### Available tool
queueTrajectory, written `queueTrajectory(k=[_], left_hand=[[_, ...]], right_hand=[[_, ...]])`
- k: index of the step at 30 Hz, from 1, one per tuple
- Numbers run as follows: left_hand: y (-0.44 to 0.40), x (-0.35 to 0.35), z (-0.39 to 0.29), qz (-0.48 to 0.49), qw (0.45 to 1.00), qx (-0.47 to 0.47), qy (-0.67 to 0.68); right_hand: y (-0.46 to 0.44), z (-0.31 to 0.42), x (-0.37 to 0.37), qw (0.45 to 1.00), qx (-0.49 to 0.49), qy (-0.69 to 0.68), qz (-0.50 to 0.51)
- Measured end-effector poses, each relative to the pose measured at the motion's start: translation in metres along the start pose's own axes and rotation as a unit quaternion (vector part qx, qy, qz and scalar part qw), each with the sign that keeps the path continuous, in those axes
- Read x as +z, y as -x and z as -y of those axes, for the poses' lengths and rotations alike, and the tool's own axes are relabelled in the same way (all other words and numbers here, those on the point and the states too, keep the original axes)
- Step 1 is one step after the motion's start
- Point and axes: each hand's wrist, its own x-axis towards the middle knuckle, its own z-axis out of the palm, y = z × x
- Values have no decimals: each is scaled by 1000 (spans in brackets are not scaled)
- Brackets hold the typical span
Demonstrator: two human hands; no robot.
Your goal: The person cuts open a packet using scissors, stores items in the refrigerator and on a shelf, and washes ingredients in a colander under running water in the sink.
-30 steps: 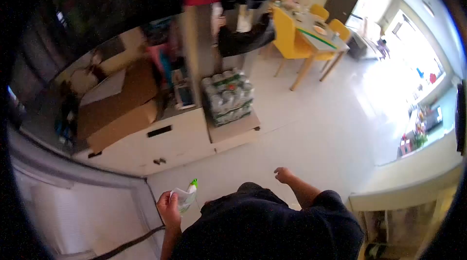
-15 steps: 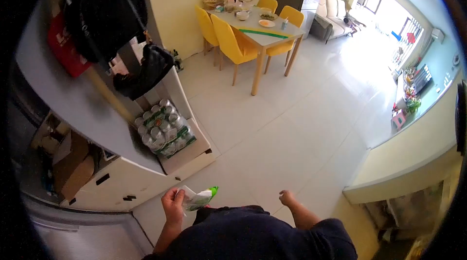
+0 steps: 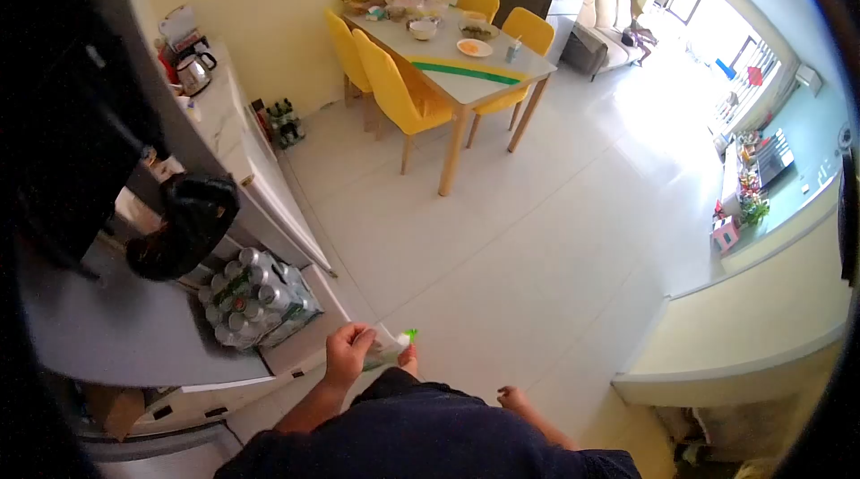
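My left hand [image 3: 348, 354] pinches a white, paper-like piece at the edge of a white and green packet [image 3: 385, 346]. The packet has a bright green tip and sticks out to the right of my fingers, in front of my dark shirt. Beyond its tip a bit of bare skin shows, perhaps a foot. My right hand [image 3: 513, 398] hangs low to the right of my body, fingers loosely bent and a little apart, with nothing visible in it.
Yellow chairs [image 3: 399, 89] surround a dining table [image 3: 457, 85] with dishes. On the left, wrapped cans [image 3: 255, 300] sit on a low ledge near a hanging black bag [image 3: 184, 228]. A kettle [image 3: 193, 74] stands on a counter. A person [image 3: 640, 38] is by the far sofa [image 3: 602, 31].
The view has swung round and moved forward: cabinet and cans have shifted left and down, and the kettle counter has appeared. My left hand still holds the packet, now farther right in view.
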Motion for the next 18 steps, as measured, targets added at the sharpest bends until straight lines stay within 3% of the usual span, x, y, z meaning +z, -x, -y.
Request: queueTrajectory(k=[3,6,9,11,13,16,18], left_hand=[[-67,26,-23,42,999,-12,-23],[-123,58,-44,83,996,-20,13],[-170,90,-59,105,994,-11,23],[-197,116,-63,93,996,-5,13],[-208,143,-65,65,998,-6,-3],[-237,188,-74,22,1000,19,1],[-248,221,-78,6,999,28,16]], right_hand=[[-33,44,-71,978,41,-203,-23],[-68,61,-117,957,51,-250,-140],[-99,59,-140,942,93,-288,-143],[-128,33,-144,966,116,-206,-100],[-164,-16,-143,992,46,-99,-66],[-217,-64,-184,994,95,-51,-10],[-258,-95,-223,991,100,-83,-34]])
